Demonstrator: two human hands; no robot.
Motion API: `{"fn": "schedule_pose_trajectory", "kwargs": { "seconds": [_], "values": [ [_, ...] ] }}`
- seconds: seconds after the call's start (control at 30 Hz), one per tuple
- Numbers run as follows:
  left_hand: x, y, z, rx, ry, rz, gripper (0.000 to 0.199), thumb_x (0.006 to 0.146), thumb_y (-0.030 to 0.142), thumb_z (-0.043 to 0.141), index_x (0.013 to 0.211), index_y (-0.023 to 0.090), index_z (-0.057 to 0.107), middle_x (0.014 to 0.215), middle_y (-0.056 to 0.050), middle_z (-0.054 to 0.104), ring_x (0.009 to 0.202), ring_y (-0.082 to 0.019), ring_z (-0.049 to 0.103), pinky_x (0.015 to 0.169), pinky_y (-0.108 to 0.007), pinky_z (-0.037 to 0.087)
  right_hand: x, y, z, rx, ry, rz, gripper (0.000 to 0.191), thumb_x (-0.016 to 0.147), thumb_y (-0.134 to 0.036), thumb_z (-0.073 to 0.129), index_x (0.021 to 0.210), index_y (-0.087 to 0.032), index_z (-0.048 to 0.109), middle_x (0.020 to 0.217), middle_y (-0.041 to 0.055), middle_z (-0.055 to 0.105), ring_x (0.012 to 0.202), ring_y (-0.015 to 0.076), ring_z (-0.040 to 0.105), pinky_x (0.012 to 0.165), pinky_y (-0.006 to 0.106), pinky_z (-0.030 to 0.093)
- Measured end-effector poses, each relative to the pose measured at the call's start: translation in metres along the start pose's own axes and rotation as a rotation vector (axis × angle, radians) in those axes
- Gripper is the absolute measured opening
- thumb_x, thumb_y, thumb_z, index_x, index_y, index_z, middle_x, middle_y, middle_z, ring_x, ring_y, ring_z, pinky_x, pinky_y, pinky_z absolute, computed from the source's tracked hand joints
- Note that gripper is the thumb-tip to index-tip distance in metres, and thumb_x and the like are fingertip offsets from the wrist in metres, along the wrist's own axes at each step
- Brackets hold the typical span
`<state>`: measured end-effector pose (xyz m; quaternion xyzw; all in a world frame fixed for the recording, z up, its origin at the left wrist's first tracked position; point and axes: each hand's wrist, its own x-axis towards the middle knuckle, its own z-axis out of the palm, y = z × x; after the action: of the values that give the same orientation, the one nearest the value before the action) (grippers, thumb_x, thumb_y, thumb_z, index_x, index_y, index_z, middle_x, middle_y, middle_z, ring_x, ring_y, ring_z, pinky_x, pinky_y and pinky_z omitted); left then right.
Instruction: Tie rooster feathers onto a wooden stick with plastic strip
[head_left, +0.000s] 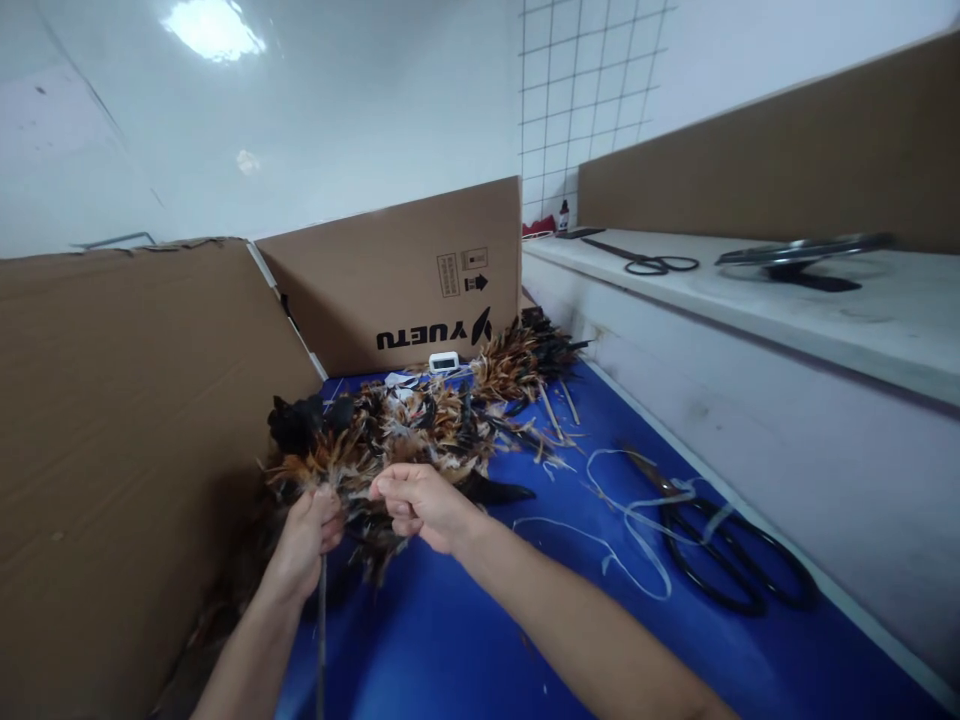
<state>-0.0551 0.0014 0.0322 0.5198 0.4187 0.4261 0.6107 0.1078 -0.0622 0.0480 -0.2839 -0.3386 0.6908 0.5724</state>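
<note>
This looks like a small workshop where people make things by hand, because a big messy pile of feathers [442,415] lies on a blue table [420,640], with thin white string [661,597] and large black-handled scissors [667,492] near it. Brown cardboard [405,270] stands up like little walls around the table. On the right, a long white shelf [750,295] holds more scissors [641,264], and a wire grid [592,70] is by the wall.
</note>
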Motion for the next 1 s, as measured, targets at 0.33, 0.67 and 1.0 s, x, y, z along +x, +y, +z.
{"fn": "schedule_pose_trajectory", "kwargs": {
  "seconds": [0.33, 0.67, 1.0],
  "values": [
    [0.005, 0.026, -0.027, -0.003, 0.049, 0.015, 0.038, 0.063, 0.03, 0.069, 0.06, 0.017, 0.033, 0.052, 0.009, 0.028, 0.039, -0.001, 0.022, 0.033, -0.012, 0.017, 0.023, -0.017, -0.009, -0.572, 0.159, -0.226, 0.016, 0.081, -0.029, 0.049, 0.084, -0.018, 0.06, 0.053, -0.0057, 0.049, 0.044, 0.0067, 0.041, 0.043, 0.019, 0.032],
    [-0.031, 0.04, -0.003, 0.038, -0.148, -0.081, 0.037, 0.076, 0.038, 0.061, 0.062, 0.016, 0.035, 0.057, 0.006, 0.026, 0.044, -0.003, 0.019, 0.036, -0.014, 0.017, 0.044, -0.115, -0.035, -1.597, 0.005, -0.539, 0.035, 0.074, -0.008, 0.058, 0.107, -0.017, 0.061, 0.109, 0.0064, 0.061, 0.101, 0.0181, 0.053, 0.086, 0.029, 0.036],
    [-0.028, 0.015, 0.064, -0.061, -0.424, -0.265, 0.037, 0.078, 0.041, 0.058, 0.064, 0.017, 0.034, 0.058, 0.007, 0.025, 0.044, -0.002, 0.018, 0.037, -0.014, 0.011, -0.084, -0.156, -0.114, -1.934, 0.303, -0.36, 0.02, 0.07, -0.009, 0.058, 0.087, -0.017, 0.064, 0.087, 0.0046, 0.062, 0.08, 0.0168, 0.056, 0.07, 0.026, 0.038]
  ]
}}
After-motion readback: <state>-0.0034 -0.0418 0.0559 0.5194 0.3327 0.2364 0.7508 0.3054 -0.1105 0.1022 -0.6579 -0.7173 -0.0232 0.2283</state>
